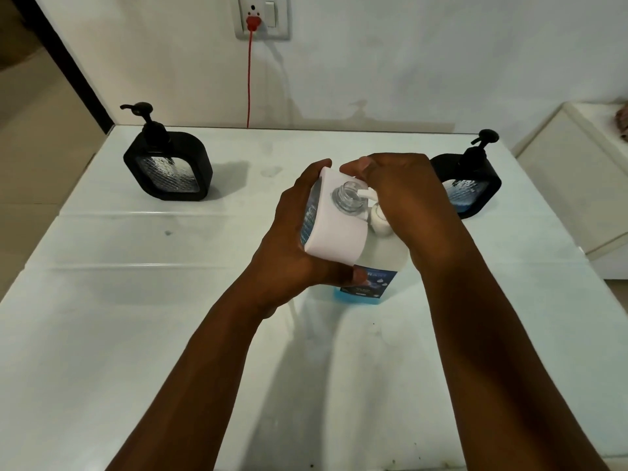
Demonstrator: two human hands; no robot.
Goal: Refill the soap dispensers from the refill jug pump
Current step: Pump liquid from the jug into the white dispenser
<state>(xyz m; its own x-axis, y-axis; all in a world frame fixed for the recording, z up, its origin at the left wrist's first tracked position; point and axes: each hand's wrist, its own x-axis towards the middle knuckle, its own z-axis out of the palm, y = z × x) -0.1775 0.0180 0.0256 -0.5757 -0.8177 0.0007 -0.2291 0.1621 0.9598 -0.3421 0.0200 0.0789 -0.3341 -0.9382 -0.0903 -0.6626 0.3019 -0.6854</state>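
White wall (441, 56) with socket plate (263, 17), red cord (249, 79), pale cabinet (571, 171) alongside.

Dim indoor light, soft shadows on table (136, 334), wide-angle bend at edges, slight blur overall

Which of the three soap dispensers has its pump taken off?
The white dispenser in the left hand: its clear neck is open. Both black dispensers keep their pumps.
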